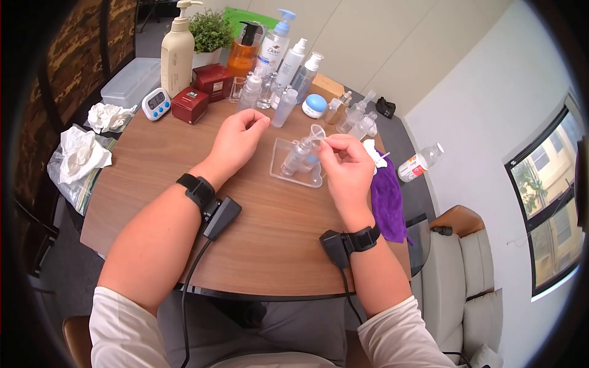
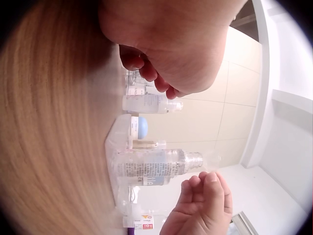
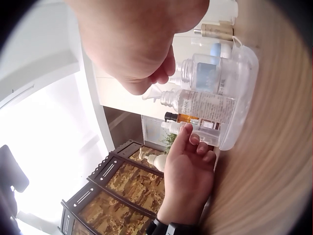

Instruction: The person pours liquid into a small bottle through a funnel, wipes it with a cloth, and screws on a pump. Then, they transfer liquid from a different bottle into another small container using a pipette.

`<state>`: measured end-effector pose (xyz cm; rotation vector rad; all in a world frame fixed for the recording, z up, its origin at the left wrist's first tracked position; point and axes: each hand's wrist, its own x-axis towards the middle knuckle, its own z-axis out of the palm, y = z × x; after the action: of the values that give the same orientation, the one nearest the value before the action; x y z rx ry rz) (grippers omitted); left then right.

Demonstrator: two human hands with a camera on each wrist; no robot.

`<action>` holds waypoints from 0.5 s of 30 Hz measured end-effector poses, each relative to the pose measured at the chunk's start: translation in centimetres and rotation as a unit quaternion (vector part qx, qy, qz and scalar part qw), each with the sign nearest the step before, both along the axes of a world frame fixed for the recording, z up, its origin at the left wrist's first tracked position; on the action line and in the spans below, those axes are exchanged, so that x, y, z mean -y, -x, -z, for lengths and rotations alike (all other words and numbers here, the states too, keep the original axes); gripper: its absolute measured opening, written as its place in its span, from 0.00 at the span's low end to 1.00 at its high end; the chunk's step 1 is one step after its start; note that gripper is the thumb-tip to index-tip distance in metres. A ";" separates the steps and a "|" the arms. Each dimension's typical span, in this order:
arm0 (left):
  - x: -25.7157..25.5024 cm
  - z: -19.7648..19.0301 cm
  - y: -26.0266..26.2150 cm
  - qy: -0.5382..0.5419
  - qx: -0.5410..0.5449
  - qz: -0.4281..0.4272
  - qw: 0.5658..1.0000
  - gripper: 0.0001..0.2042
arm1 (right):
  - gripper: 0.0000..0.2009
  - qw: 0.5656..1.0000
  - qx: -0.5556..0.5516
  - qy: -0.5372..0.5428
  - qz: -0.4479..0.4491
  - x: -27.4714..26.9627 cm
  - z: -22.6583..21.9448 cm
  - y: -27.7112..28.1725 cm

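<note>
My right hand (image 1: 348,162) pinches the rim of a small clear funnel (image 1: 317,131) between thumb and fingers. In the right wrist view, the funnel (image 3: 153,92) stands over the neck of a clear bottle (image 3: 205,104) with printed text. Beside it is a second clear bottle (image 3: 208,73) with a pale blue label. Both bottles stand upright in a shallow clear tray (image 1: 279,150). My left hand (image 1: 241,138) hangs above the table to the left of the tray, its fingers loosely curled with nothing in them. A frosted bottle (image 1: 283,110) stands just beyond its fingertips.
Pump bottles, including a beige one (image 1: 178,58), line the back near red boxes (image 1: 190,105) and a timer (image 1: 156,104). A blue-lidded jar (image 1: 314,105) and small bottles stand behind the tray. Right of my right hand lies a purple cloth (image 1: 386,202); crumpled tissues (image 1: 86,150) are at far left.
</note>
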<state>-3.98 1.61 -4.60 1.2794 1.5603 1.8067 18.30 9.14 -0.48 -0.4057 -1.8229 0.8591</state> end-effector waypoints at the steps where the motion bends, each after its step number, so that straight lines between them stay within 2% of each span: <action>1: 0.0 0.0 0.0 0.001 0.001 -0.001 1.000 0.12 | 0.03 1.000 -0.010 -0.009 0.002 -0.1 0.1 0.0; 3: -0.1 0.1 -0.1 -0.005 -0.003 0.001 1.000 0.11 | 0.03 1.000 -0.020 -0.016 0.005 0.1 0.0 0.0; 6: 0.0 -0.1 -0.2 0.004 0.005 0.002 1.000 0.11 | 0.03 0.999 -0.008 0.039 -0.019 0.5 -0.6 -0.1; 8: -0.1 0.0 -0.1 -0.002 0.004 0.004 1.000 0.11 | 0.03 0.999 -0.001 -0.034 0.027 0.2 -0.3 -0.1; 12: -0.1 0.1 -0.1 -0.001 0.012 0.008 1.000 0.10 | 0.04 0.998 0.014 -0.065 -0.013 0.0 -0.3 -0.2; 15: 0.0 0.0 -0.2 0.000 0.001 0.000 1.000 0.10 | 0.04 0.997 -0.018 -0.070 0.032 -0.3 -0.2 -0.1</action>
<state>-3.78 1.64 -4.61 1.2773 1.5593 1.8059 18.43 9.45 -0.29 -0.3538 -1.8139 0.6853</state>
